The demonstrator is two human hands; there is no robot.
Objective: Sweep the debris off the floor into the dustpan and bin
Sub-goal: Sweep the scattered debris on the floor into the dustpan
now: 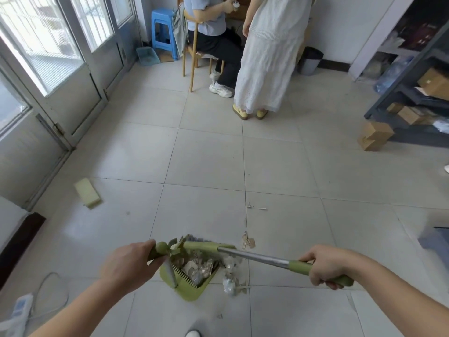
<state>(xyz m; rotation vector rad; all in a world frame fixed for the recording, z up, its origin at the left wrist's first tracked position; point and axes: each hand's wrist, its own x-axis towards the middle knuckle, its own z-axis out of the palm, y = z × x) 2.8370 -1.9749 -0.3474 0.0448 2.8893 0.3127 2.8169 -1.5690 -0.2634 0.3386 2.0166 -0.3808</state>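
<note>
As left hand (126, 266) holds dustpan (189, 294), right hand (325, 263) grips broom (255, 256).

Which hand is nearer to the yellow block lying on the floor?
Left. The left hand, gripping the dustpan handle, is a little right of the yellow block; the right hand, gripping the broom handle, is far beyond the dustpan.

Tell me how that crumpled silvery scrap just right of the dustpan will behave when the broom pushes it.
The silvery scrap looks like thin crumpled foil or film, so it is probably very light and likely to skid or tumble rather than slide steadily. Its lumpy shape may catch on the dustpan lip. It should crush, not break.
</note>
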